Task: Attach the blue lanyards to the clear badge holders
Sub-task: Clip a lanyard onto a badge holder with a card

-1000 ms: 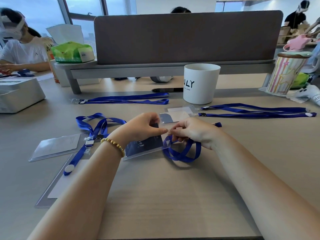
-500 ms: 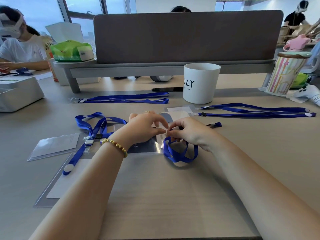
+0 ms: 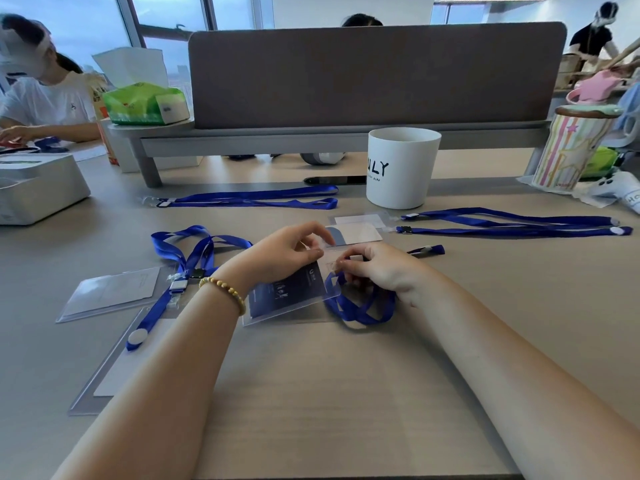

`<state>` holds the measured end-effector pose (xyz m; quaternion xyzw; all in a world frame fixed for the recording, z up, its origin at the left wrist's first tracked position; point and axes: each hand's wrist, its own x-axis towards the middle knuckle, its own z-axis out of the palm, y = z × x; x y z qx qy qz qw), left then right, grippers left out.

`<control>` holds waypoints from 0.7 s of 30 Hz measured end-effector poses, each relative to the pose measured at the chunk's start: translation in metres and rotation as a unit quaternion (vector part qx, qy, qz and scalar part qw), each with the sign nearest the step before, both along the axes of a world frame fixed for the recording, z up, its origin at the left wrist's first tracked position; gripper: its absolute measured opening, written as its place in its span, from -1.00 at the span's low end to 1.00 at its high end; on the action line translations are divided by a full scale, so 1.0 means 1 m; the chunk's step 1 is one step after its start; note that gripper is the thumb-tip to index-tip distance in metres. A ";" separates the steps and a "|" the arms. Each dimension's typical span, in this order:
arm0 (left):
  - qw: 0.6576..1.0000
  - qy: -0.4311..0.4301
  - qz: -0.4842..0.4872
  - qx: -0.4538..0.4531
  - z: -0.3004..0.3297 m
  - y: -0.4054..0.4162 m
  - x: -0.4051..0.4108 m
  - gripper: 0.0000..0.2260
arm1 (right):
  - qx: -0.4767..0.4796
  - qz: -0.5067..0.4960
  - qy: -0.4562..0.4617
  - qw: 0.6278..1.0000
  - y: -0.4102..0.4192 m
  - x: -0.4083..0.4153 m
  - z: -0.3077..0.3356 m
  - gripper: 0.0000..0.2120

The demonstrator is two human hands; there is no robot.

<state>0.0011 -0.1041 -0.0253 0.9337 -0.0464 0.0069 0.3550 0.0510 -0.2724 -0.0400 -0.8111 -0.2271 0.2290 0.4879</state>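
My left hand (image 3: 284,252) pinches the top edge of a clear badge holder (image 3: 289,299) with a dark blue card inside, tilted up off the table. My right hand (image 3: 377,268) pinches the clip end of a blue lanyard (image 3: 360,311) right against the holder's top corner; the strap loops on the table under that hand. The clip itself is hidden by my fingers. Another blue lanyard (image 3: 183,265) lies at the left, over a clear holder (image 3: 110,296). More clear holders (image 3: 356,230) lie beyond my hands.
Two straight blue lanyards (image 3: 252,199) (image 3: 512,223) lie farther back. A white cup (image 3: 401,168) stands mid-table before a grey divider (image 3: 374,74). A striped mug (image 3: 571,150) is at the right, a grey box (image 3: 38,188) at the left, where another person works.
The badge holder lay flatter half a second ago and is now tilted up again in my left hand. My right hand stayed at its top edge with the lanyard end.
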 end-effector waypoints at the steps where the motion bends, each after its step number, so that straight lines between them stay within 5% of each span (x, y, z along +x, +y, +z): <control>1: 1.000 0.016 -0.006 -0.022 0.002 0.001 -0.002 -0.85 | 0.022 0.006 0.027 0.999 -0.001 0.001 0.000 -0.91; 8: 0.996 0.048 -0.028 -0.063 0.005 -0.001 -0.007 -0.84 | 0.085 0.041 0.077 0.993 -0.004 0.009 -0.003 -0.87; 21: 0.998 0.065 0.011 -0.011 0.002 -0.003 -0.001 -0.85 | -0.001 0.015 -0.078 0.997 0.001 0.001 0.001 -0.81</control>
